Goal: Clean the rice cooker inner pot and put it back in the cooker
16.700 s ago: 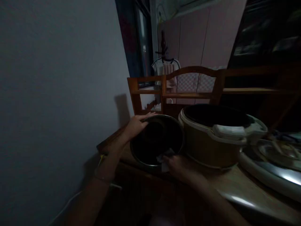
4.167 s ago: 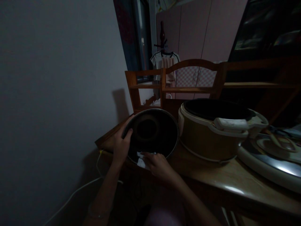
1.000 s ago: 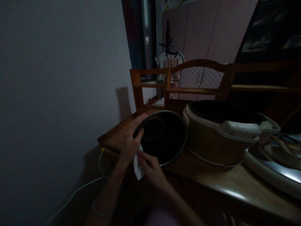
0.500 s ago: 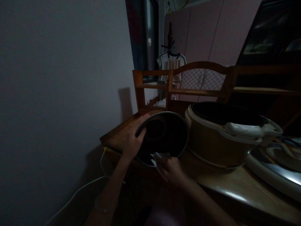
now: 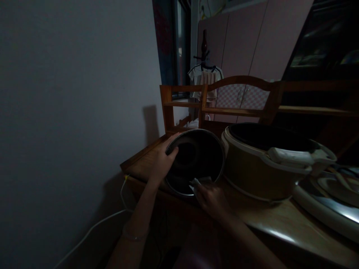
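Observation:
A dark round inner pot [image 5: 193, 157] is tipped on its side at the desk's front edge, its mouth facing me. My left hand [image 5: 164, 160] grips its left rim, thumb inside and fingers around the outside. In my right hand [image 5: 211, 196] is a crumpled white tissue [image 5: 197, 182], pressed at the pot's lower rim. The fingers of that hand are closed around the tissue. Just right of the pot stands a large cooker body [image 5: 260, 164] with a pale rim and handle, its top uncovered and dark inside.
The wooden desk [image 5: 269, 220] has a raised shelf rack [image 5: 238, 110] along its back. A cooker lid [image 5: 331, 198] lies at the right. A plain wall [image 5: 84, 93] rises on the left, with a white cable [image 5: 95, 224] hanging beside the desk.
My right hand and the tissue have moved right along the pot's lower rim. The pot has shifted slightly upward, with my left hand still on its left rim.

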A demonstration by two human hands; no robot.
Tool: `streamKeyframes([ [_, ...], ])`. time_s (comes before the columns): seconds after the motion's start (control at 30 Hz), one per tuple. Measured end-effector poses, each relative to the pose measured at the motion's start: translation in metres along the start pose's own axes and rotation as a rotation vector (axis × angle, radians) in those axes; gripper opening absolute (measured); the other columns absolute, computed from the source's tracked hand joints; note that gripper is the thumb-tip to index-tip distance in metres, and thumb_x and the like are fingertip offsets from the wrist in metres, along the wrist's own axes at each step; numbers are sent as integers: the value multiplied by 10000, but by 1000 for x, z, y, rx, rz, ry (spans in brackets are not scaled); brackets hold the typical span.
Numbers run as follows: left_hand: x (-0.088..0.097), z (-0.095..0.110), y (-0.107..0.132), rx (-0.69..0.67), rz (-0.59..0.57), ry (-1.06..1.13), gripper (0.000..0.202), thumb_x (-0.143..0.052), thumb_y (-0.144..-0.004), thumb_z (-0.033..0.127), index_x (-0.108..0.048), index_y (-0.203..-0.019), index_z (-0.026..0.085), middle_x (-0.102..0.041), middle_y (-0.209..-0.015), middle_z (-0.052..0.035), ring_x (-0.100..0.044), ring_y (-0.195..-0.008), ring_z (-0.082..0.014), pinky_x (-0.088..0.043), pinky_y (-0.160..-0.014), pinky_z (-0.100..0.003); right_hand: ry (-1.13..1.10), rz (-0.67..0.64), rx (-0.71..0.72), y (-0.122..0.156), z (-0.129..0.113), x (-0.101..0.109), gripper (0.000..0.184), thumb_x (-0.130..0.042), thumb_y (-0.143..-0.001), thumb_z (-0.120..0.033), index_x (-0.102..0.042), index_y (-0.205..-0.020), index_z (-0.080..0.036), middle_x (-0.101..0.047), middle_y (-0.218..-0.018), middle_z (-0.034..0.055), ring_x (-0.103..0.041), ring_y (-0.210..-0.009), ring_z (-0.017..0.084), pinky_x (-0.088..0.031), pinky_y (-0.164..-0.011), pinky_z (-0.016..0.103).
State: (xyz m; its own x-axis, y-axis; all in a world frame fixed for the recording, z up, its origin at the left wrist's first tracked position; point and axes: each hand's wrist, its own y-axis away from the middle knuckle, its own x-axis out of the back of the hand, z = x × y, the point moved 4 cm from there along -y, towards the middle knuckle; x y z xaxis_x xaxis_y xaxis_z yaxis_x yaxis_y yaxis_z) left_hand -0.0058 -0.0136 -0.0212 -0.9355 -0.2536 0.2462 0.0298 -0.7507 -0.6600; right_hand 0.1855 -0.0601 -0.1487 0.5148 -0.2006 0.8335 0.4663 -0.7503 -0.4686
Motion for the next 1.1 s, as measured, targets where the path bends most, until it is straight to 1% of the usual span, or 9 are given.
streamKeyframes([
  [0.07, 2, -9, -8, 30, 1, 27, 460, -568, -862, 215, -594, -1320, 252, -646, -1312, -23, -585, -1221, -225, -399, -1122, -431, -18, 17, 33, -2, 0, 1, 211, -489, -977, -234, -640, -1122, -212, -704, -994, 67, -643, -933, 208, -461, -820, 323],
  [0.2, 7, -25, -22, 96, -8, 61, 474, -635, -818, 243, -615, -1291, 207, -680, -1249, -49, -623, -1153, -237, -433, -1087, -439, -15, 40, 114, -6, -1, 1, 250, -501, -957, -188, -603, -1185, -181, -697, -1015, 88, -621, -968, 223, -458, -859, 352],
  [0.3, 10, -34, -30, 122, -18, 106, 447, -665, -797, 275, -646, -1235, 192, -688, -1230, -56, -632, -1131, -243, -445, -1071, -443, 6, 56, 146, -9, -3, 3, 270, -484, -964, -188, -584, -1215, -165, -697, -1000, 91, -618, -953, 230, -460, -862, 370],
  [0.43, 11, -43, -35, 143, -36, 141, 443, -684, -783, 311, -658, -1208, 189, -700, -1198, -63, -628, -1135, -252, -440, -1068, -448, 11, 61, 172, -10, -4, 3, 260, -472, -970, -193, -581, -1202, -154, -692, -1005, 94, -611, -957, 236, -455, -886, 387],
  [0.6, 11, -41, -33, 149, -32, 123, 480, -683, -782, 322, -641, -1246, 204, -689, -1223, -64, -632, -1129, -257, -440, -1061, -459, -6, 72, 175, -9, -4, 4, 274, -488, -953, -179, -575, -1212, -166, -689, -1006, 91, -602, -955, 237, -452, -899, 394],
  [0.77, 9, -35, -32, 147, -34, 118, 437, -686, -780, 322, -664, -1201, 207, -687, -1234, -53, -628, -1137, -253, -440, -1067, -437, -55, 56, 151, -6, -4, 4, 246, -492, -933, -156, -599, -1154, -178, -686, -1029, 90, -598, -973, 234, -454, -900, 392],
  [0.9, 8, -35, -33, 151, -38, 132, 420, -690, -774, 326, -671, -1174, 199, -681, -1247, -51, -622, -1148, -254, -432, -1076, -439, -56, 37, 138, -6, -5, 7, 351, -514, -893, -135, -571, -1238, -169, -683, -1040, 100, -598, -1001, 242, -445, -931, 408],
  [1.03, 7, -36, -33, 159, -39, 143, 424, -674, -781, 325, -666, -1187, 201, -687, -1229, -66, -633, -1134, -256, -451, -1053, -450, -55, 44, 150, -6, -6, 10, 351, -501, -893, -152, -578, -1236, -169, -684, -1033, 106, -601, -986, 245, -451, -918, 412],
  [1.1, 7, -36, -33, 159, -37, 149, 435, -670, -782, 321, -661, -1200, 203, -689, -1224, -74, -638, -1126, -256, -461, -1040, -450, -56, 47, 156, -6, -7, 11, 374, -496, -897, -161, -561, -1265, -164, -684, -1046, 109, -600, -992, 247, -454, -913, 413],
])
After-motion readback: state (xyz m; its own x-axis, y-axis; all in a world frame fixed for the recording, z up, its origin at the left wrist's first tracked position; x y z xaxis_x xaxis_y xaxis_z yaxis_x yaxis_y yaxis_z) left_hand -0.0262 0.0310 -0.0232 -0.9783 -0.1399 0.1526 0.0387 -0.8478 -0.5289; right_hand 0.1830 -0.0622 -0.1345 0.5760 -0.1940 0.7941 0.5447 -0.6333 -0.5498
